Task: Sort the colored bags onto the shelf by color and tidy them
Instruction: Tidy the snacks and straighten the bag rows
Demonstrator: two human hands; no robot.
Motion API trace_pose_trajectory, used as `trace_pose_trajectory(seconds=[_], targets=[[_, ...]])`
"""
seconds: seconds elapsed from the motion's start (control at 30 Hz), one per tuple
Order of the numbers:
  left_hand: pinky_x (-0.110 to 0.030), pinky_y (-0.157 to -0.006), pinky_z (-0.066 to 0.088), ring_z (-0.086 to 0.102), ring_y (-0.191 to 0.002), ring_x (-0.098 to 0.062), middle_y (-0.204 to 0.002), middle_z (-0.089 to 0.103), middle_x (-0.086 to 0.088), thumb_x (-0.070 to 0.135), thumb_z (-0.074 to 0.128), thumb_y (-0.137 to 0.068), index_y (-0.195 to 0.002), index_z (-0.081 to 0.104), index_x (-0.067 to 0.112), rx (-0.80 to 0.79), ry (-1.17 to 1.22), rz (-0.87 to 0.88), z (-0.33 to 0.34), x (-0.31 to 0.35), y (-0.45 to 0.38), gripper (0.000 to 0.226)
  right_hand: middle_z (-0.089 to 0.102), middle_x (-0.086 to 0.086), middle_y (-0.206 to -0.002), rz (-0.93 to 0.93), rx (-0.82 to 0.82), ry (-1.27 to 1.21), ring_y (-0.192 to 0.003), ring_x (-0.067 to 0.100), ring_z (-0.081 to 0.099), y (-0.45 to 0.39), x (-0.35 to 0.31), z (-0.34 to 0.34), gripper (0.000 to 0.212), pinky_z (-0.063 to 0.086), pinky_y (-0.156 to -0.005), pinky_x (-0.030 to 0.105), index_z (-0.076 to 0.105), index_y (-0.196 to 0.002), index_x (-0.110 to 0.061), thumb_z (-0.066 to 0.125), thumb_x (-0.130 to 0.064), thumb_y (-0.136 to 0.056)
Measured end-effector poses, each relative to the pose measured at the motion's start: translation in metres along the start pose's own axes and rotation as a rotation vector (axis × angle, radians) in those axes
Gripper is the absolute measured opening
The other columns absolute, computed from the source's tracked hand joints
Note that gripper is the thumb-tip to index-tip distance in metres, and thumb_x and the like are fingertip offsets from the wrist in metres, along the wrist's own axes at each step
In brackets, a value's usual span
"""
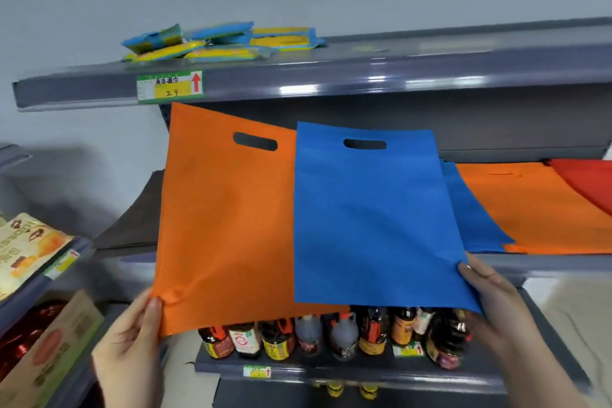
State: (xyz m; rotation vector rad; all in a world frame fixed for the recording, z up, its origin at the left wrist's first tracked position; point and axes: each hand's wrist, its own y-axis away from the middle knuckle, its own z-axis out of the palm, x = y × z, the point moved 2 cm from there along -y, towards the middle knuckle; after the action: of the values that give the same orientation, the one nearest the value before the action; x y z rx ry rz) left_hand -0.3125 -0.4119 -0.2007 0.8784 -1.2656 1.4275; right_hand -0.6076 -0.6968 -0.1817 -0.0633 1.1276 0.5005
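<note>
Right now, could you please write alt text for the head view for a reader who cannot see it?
A left hand holds an orange bag and a right hand a blue bag before a grey shelf bearing blue, orange and red bags. Bottles stand on the shelf below.

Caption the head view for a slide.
Left hand holds an orange bag, right hand a blue bag, before the shelf.
</note>
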Motion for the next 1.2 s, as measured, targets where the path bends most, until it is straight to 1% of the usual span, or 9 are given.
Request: trace_pose_trajectory(seconds=[0.2, 0.47, 0.53, 0.7, 0.8, 0.9, 1.07, 1.13, 1.2], targets=[[-0.011, -0.069, 0.052, 0.061, -0.063, 0.007, -0.07, 0.069, 0.023, 0.004, 0.055, -0.093, -0.113, 0.063, 0.012, -0.101, 0.027, -0.062, 0.054, -0.025, 0.002, 0.023, 0.073, 0.005, -0.099, -0.049, 0.088, 0.078, -0.076, 0.017, 0.07, -0.011, -0.019, -0.042, 0.025, 0.053, -0.053, 0.03, 0.067, -0.106, -0.014, 0.044, -0.01, -0.097], [-0.007, -0.06, 0.051, 0.06, -0.064, 0.004, -0.071, 0.068, 0.024, 0.013, 0.053, -0.096, -0.096, 0.07, 0.032, -0.223, -0.023, -0.087, 0.107, -0.043, -0.011, 0.026, 0.073, 0.007, -0.092, -0.103, 0.201, 0.22, -0.08, 0.022, 0.07, -0.061, -0.047, -0.072, 0.024, 0.057, -0.06, 0.027, 0.067, -0.098, -0.011, 0.044, -0.005, -0.096], [-0.005, -0.059, 0.049, 0.06, -0.065, 0.005, -0.073, 0.069, 0.024, 0.015, 0.052, -0.096, -0.101, 0.07, 0.026, -0.232, -0.063, -0.09, 0.112, -0.048, -0.021, 0.022, 0.073, 0.005, -0.086, -0.127, 0.227, 0.339, -0.079, 0.022, 0.067, -0.078, -0.051, -0.073, 0.025, 0.057, -0.064, 0.026, 0.068, -0.091, -0.012, 0.045, 0.0, -0.095], [-0.041, -0.093, 0.047, 0.059, -0.096, -0.019, -0.109, 0.068, -0.008, 0.021, 0.05, -0.097, -0.112, 0.068, 0.014, -0.25, -0.096, -0.073, 0.117, -0.046, -0.043, 0.024, 0.064, 0.015, -0.093, -0.2, 0.341, 0.682, -0.077, 0.026, 0.056, -0.119, -0.067, -0.068, 0.027, 0.045, -0.069, 0.032, 0.067, -0.081, -0.01, 0.047, 0.005, -0.091], [-0.04, -0.091, 0.052, 0.06, -0.098, -0.014, -0.112, 0.067, -0.006, 0.02, 0.05, -0.097, -0.114, 0.067, 0.012, -0.242, -0.068, -0.084, 0.114, -0.039, -0.054, 0.025, 0.063, 0.018, -0.093, -0.224, 0.429, 1.047, -0.079, 0.026, 0.052, -0.138, -0.076, -0.063, 0.024, 0.037, -0.064, 0.03, 0.068, -0.102, 0.002, 0.048, 0.004, -0.089], [-0.027, -0.091, 0.052, 0.061, -0.095, -0.011, -0.114, 0.067, -0.009, 0.019, 0.05, -0.097, -0.115, 0.066, 0.01, -0.264, 0.0, -0.108, 0.109, -0.036, -0.06, 0.026, 0.061, 0.024, -0.12, -0.211, 0.466, 1.325, -0.106, 0.038, 0.057, -0.146, -0.078, -0.055, 0.034, 0.044, -0.083, 0.036, 0.059, -0.122, 0.001, 0.049, 0.0, -0.09], [-0.017, -0.078, 0.055, 0.065, -0.08, 0.002, -0.104, 0.067, -0.006, 0.014, 0.049, -0.098, -0.119, 0.062, 0.004, -0.252, 0.089, -0.165, 0.111, -0.039, -0.06, 0.027, 0.046, 0.011, -0.139, -0.271, 0.409, 1.793, -0.128, 0.033, 0.039, -0.132, -0.066, -0.012, 0.048, 0.036, -0.097, 0.039, 0.044, -0.138, -0.012, 0.053, -0.014, -0.09], [-0.019, -0.078, 0.055, 0.065, -0.081, 0.0, -0.107, 0.065, -0.012, 0.013, 0.049, -0.098, -0.119, 0.061, 0.001, -0.268, 0.119, -0.182, 0.116, -0.041, -0.058, 0.028, 0.048, 0.007, -0.139, -0.355, 0.303, 1.653, -0.125, 0.029, 0.044, -0.12, -0.059, 0.016, 0.045, 0.037, -0.097, 0.036, 0.047, -0.136, -0.012, 0.054, -0.025, -0.094], [-0.017, -0.076, 0.055, 0.064, -0.084, -0.003, -0.107, 0.065, -0.009, 0.012, 0.048, -0.098, -0.115, 0.064, 0.005, -0.287, 0.11, -0.199, 0.124, -0.041, -0.057, 0.025, 0.057, 0.007, -0.128, -0.254, 0.14, 1.173, -0.11, 0.024, 0.057, -0.105, -0.051, 0.045, 0.041, 0.045, -0.09, 0.033, 0.053, -0.129, -0.009, 0.052, -0.033, -0.096]])
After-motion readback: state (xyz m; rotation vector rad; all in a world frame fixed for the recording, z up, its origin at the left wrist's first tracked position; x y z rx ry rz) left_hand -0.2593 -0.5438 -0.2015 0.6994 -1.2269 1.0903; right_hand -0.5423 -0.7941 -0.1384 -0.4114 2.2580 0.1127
